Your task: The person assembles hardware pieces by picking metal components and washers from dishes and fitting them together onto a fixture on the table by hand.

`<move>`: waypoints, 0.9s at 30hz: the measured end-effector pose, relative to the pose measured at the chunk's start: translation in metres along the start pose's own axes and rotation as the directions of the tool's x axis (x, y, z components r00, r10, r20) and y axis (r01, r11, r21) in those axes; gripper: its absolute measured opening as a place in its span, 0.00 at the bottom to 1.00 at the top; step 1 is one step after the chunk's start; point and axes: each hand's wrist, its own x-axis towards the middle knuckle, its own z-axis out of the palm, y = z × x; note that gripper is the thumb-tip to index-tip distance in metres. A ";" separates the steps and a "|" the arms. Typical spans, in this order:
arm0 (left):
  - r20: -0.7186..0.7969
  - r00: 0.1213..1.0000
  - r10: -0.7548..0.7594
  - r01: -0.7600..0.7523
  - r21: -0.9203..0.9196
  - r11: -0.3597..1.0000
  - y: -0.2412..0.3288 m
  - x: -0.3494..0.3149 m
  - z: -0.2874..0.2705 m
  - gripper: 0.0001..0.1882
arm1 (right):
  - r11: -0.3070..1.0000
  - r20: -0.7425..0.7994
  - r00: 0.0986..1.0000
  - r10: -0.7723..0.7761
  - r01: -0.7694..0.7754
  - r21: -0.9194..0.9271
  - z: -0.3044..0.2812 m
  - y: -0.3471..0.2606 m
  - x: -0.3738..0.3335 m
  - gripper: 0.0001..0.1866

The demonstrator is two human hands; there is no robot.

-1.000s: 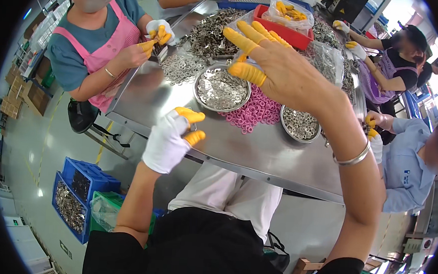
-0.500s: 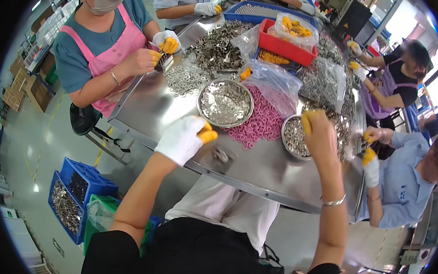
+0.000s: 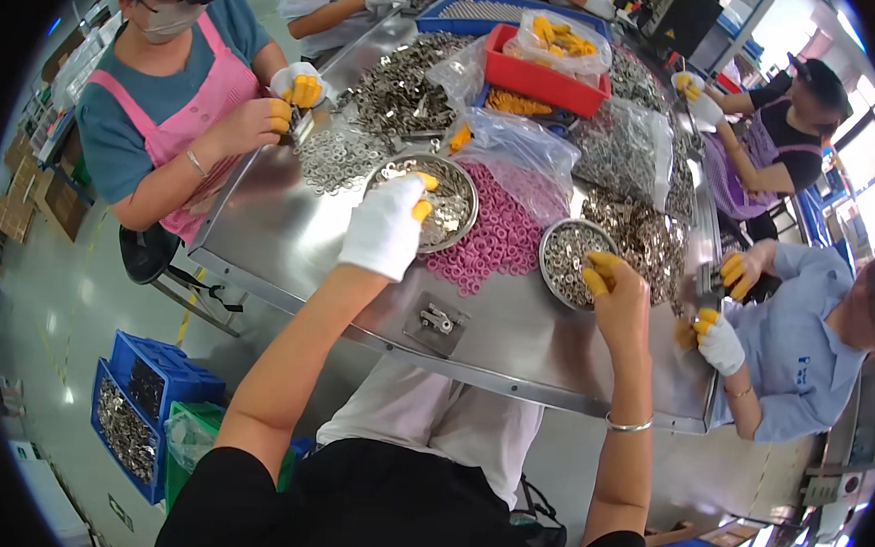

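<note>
My left hand [image 3: 385,228], in a white glove with yellow fingertips, reaches over a round metal bowl [image 3: 474,216] of flat silvery pieces. Its thumb and finger tips are apart above the pieces, nothing visible between them. My right hand [image 3: 620,297], bare but for yellow finger covers, is at the right side of a smaller metal bowl [image 3: 549,280] of small silvery parts. Its fingers are curled together at the tips; whatever they hold is too small to make out. Between my arms, a small metal fixture [image 3: 437,321] on a square plate lies near the table's front edge.
Pink rings [image 3: 485,241] are heaped between the bowls, beside a clear plastic bag [image 3: 525,154]. Silvery washers [image 3: 339,157] and darker metal parts [image 3: 404,86] lie behind. A red bin [image 3: 540,79] stands farther back. Co-workers sit left and right; blue crates [image 3: 150,386] stand on the floor.
My left hand has moved forward from the near side of the larger bowl to over its pieces. My right hand has dropped toward the table's front edge, to the smaller bowl's right side.
</note>
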 end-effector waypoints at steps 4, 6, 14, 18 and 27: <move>0.100 0.995 -0.015 0.026 -0.112 0.993 0.021 -0.049 -0.020 0.11 | 0.978 -0.123 0.976 -0.180 0.164 -0.126 0.005 0.016 0.004 0.06; 0.173 0.982 -0.078 0.110 -0.184 0.977 0.025 -0.070 -0.020 0.12 | 0.962 -0.160 0.958 -0.237 0.209 -0.175 0.009 0.019 0.004 0.06; 0.430 0.833 -0.349 0.542 -0.505 0.672 0.043 -0.095 -0.013 0.10 | 0.896 0.094 0.970 -0.223 0.166 0.412 0.030 -0.039 -0.045 0.06; 0.528 0.771 -0.355 0.629 -0.550 0.549 0.033 -0.090 -0.019 0.09 | 0.828 0.333 0.929 -0.164 -0.053 0.558 0.052 -0.066 -0.077 0.07; 0.483 0.874 -0.045 0.292 -0.449 0.845 0.051 -0.080 -0.021 0.08 | 0.932 0.377 0.920 -0.106 -0.040 0.360 0.057 -0.052 -0.056 0.13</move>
